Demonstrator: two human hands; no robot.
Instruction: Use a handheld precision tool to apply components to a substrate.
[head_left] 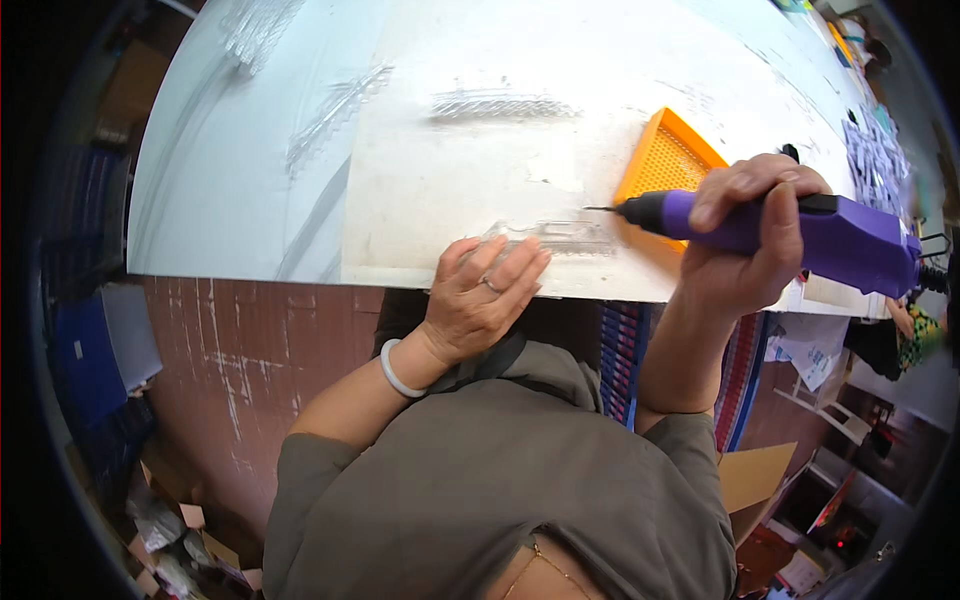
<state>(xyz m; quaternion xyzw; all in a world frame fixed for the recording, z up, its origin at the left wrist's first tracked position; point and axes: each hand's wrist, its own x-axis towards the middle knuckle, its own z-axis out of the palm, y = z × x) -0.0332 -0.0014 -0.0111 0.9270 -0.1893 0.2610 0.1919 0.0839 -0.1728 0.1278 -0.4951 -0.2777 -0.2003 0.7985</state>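
Your hands are apart. Right hand (752,228) is clamped around a purple-and-black pistol-shaped power driver (850,240); its thin dark bit (598,208) points left, toward the space beyond your left hand. Left hand (487,292) lies palm down, fingers on a row of clear, narrow plastic pieces (578,238) near the table edge; the row runs out to the right of your fingertips. Can't tell if the thumb pinches anything, it's hidden.

Surface: large white tabletop (440,190), scuffed, smudged grey in places. Straight beyond your left hand sits a second row of clear ribbed plastic strips (500,106). Beyond and left of that hand, a slanted row of clear plastic strips (335,118); farther out, a bundle of clear plastic lengths (258,30). Orange perforated plastic tray (668,160) is just beyond your right hand, partly behind the driver. Well past the right hand: a heap of lilac-and-white pieces (876,160).

Room: reddish-brown floor (240,370) with pale scrapes, left of your left forearm. Blue upright panel (88,355) farther left. Open cardboard box (755,478) below your right elbow. Another person's hand (901,317) shows at far right.
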